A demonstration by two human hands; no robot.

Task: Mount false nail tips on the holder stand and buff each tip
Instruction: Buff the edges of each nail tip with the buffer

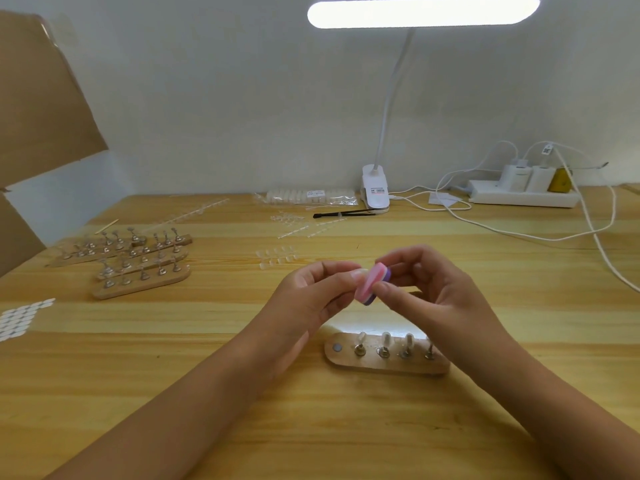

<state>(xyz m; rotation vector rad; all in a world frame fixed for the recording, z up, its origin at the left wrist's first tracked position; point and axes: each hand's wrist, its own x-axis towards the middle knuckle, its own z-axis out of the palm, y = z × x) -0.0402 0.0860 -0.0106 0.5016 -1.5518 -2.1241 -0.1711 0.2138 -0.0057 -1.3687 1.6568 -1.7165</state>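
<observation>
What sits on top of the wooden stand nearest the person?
Four metal pegs; three carry pale nail tips, plus one bare disc at the left end. The right wrist hides the fourth peg's top.

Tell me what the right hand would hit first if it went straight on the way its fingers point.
The right hand points left, pinching the buffer block. Straight on, the block would first meet the nail tip pinched by the left hand. Block and tip look nearly touching; depth is unclear.
</observation>
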